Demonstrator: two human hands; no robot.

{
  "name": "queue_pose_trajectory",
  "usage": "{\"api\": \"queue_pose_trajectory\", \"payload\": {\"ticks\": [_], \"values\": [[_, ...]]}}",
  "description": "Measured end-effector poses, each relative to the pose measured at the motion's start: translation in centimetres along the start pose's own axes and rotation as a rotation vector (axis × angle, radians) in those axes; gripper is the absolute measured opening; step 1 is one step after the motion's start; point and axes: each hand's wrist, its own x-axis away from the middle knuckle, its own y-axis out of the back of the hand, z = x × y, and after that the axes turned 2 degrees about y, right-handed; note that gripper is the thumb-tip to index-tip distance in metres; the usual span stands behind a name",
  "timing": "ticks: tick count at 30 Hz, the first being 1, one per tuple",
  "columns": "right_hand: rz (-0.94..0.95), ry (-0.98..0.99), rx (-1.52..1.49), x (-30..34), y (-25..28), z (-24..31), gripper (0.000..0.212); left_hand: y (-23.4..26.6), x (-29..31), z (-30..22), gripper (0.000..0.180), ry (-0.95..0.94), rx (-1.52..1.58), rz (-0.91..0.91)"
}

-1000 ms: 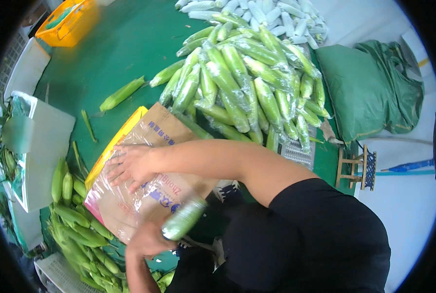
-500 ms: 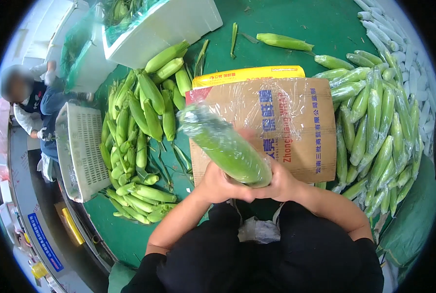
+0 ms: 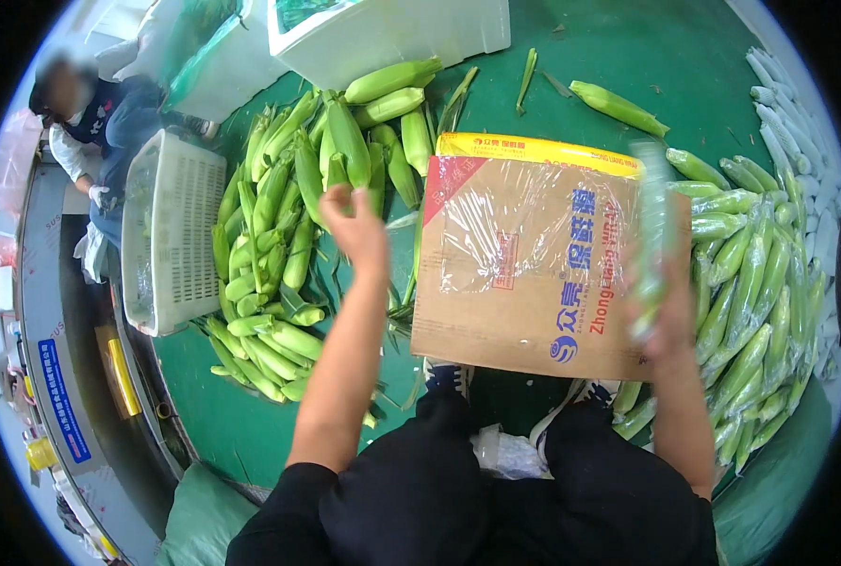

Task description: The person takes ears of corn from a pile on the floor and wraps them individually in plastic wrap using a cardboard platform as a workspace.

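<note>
A: Right hand first. State?
B: Right hand (image 3: 668, 316) grasping a wrapped cob (image 3: 653, 222) near its lower end; both blurred. Cob is at the right side of the box (image 3: 477, 316), its far end pointing away from the person. Contact between cob and box: cannot tell.

A: Left hand?
B: Left hand (image 3: 356, 226) raised at the right edge of the unwrapped corn (image 3: 274, 203), fingers loosely bent, nothing seen in its grasp. Whether it touches a cob: cannot tell.

A: Surface between the hands?
B: Box, brown, in front of the feet. Clear film, creased, over its top. A yellow carton (image 3: 477, 144) shows along its far edge.

A: Farther out, right side?
B: Wrapped corn (image 3: 755, 283) heaped beside the box, shiny with film. Pale, sleeve-like pieces (image 3: 783, 123) beyond it.

A: Far side and left?
B: Lone cob (image 3: 618, 108) on the green floor (image 3: 590, 33), apart from both heaps. White foam box (image 3: 402, 47) just beyond the unwrapped corn; white crate (image 3: 194, 274) left of it. Co-worker (image 3: 128, 123) behind the crate.
</note>
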Motion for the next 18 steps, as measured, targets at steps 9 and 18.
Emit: {"api": "queue_pose_trajectory", "payload": {"ticks": [9,18], "values": [[-0.346,1.077,0.34,-8.9,19.4,22.4,0.022,5.4,-12.5,15.3,0.076,0.066,-0.835,0.396],[-0.384,0.517,1.929,-1.0,2.5,0.8,0.046,0.8,3.9,-7.5,0.064,-0.69,-0.125,0.508]]}}
